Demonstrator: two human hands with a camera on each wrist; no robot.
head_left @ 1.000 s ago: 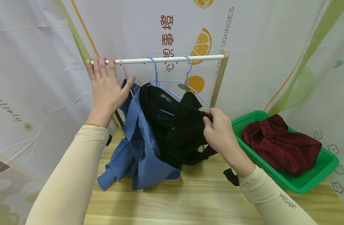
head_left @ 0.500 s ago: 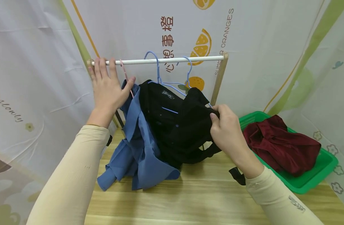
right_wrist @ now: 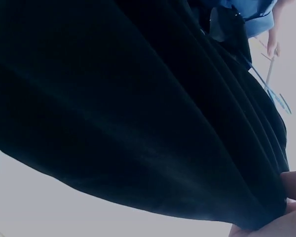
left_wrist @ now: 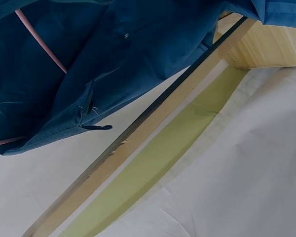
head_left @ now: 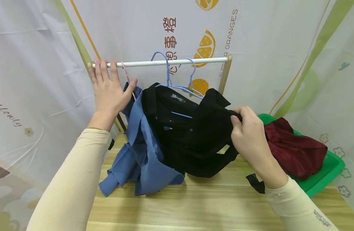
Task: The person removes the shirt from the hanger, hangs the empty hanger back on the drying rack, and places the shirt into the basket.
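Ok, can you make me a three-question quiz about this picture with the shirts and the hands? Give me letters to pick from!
1. Where is the dark red garment?
A. in the green basket
B. on the white rail
C. under the blue shirt

2. How many blue hangers are at the rail?
A. one
B. two
C. four

3. What is the right hand doing?
A. lying flat on the table
B. gripping the black shirt
C. holding the pink hanger

Answers:
1 A, the red cloth lies heaped inside the basket.
2 B, two blue hooks show at the rail.
3 B, its fingers are curled round a fold of black cloth, while the left hand rests against the rail.
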